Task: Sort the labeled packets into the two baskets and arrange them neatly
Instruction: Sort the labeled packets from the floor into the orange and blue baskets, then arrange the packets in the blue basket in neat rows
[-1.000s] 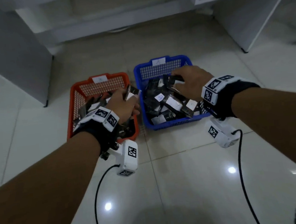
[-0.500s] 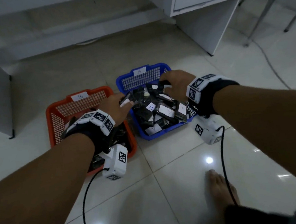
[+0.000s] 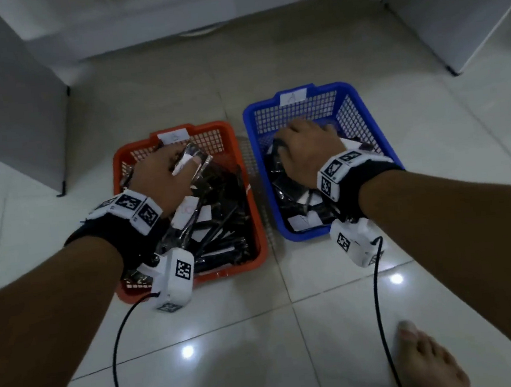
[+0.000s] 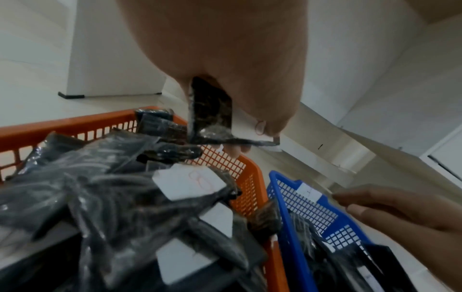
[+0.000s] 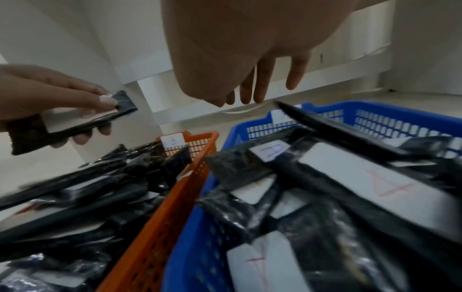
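My left hand (image 3: 164,174) pinches packet (image 3: 192,162) above orange basket (image 3: 253,225) far end, long axis toward 1 o'clock; pile directly below. My right hand (image 3: 306,150), fingers straight, hovers over packets in blue basket (image 3: 365,109).

Head view looks steeply down; both wrist views, close and low, share the two baskets (image 3: 247,175).

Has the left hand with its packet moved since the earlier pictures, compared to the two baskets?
Yes. The left hand was holding its packet at the gap beside the blue basket; now it is over the far part of the orange basket.
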{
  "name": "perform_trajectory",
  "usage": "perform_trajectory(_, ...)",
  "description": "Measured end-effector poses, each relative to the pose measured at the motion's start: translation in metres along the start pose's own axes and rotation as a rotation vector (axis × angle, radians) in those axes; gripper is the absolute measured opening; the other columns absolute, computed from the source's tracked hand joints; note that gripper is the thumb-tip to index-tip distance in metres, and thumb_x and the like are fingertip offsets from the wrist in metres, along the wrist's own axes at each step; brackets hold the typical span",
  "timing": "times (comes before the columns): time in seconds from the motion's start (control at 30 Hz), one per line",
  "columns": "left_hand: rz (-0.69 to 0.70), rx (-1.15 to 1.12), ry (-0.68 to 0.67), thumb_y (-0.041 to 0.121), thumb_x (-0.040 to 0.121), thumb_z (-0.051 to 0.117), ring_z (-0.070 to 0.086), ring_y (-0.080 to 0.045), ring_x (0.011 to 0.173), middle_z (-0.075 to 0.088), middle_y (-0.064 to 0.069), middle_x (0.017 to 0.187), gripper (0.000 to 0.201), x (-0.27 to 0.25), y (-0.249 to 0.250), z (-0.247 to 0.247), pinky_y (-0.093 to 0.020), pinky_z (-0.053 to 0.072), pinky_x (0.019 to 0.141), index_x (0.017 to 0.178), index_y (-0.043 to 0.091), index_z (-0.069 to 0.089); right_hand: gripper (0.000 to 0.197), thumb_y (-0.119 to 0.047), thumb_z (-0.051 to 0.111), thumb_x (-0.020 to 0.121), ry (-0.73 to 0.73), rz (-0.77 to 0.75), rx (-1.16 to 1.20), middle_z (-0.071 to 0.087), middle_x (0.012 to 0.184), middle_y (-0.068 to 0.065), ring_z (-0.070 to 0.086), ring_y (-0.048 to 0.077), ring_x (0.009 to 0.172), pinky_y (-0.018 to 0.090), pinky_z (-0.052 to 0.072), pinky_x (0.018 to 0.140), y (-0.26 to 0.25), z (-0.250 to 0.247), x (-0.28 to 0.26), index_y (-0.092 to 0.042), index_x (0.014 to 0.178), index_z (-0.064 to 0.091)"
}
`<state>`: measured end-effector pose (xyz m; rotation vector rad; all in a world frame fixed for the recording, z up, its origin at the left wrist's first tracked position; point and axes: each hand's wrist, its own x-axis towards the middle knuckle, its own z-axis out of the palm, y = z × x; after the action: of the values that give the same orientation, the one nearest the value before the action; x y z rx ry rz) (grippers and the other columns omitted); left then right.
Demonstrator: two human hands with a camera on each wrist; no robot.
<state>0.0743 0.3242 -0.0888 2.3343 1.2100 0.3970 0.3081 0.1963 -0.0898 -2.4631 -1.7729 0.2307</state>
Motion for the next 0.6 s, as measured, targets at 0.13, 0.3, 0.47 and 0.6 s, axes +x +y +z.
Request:
perform_trajectory(0.13,0.037,0.144,-0.079,0.039,0.093,0.058,0.065,-0.027,0.093,0.071,-0.009,0.106,0.035,0.004,-0.013,-0.018,-0.030,0.049,0.080,0.117,0.017,0.067,0.037,-0.032,0.043,0.097,-0.010,-0.120,0.096,0.049,0.132,0.007,0.049,0.028,0.121,0.047,0.040,0.100,-0.035,0.008,0.006,-0.017,0.129,0.053)
perform_trajectory(0.3,-0.073,0.216,-0.166,0.031,0.096,0.054,0.059,-0.027,0.111,0.065,-0.007,0.123,0.040,-0.004,-0.032,-0.018,-0.024,0.039,0.086,0.134,0.019,0.055,0.027,-0.033,0.046,0.095,-0.002,-0.218,0.139,0.054,0.124,0.002,0.055,0.024,0.109,0.037,0.044,0.086,-0.062,0.021,0.007,-0.020,0.114,0.061)
perform_trajectory(0.47,-0.061,0.121,-0.058,0.021,0.094,0.057,0.057,-0.031,0.115,0.061,-0.011,0.128,0.048,-0.020,-0.044,-0.015,-0.030,0.041,0.094,0.141,0.018,0.047,0.027,-0.032,0.048,0.095,-0.043,-0.243,0.133,0.056,0.122,0.002,0.055,0.024,0.108,0.038,0.047,0.090,-0.078,0.020,0.005,-0.021,0.116,0.060)
perform_trajectory(0.6,0.024,0.171,0.023,0.031,0.090,0.059,0.057,-0.026,0.113,0.063,-0.007,0.125,0.041,-0.030,-0.045,-0.019,-0.039,0.047,0.096,0.129,0.020,0.058,0.024,-0.032,0.048,0.095,-0.047,-0.255,0.112,0.059,0.117,0.001,0.058,0.022,0.104,0.037,0.050,0.087,-0.091,0.004,0.000,-0.021,0.113,0.061)
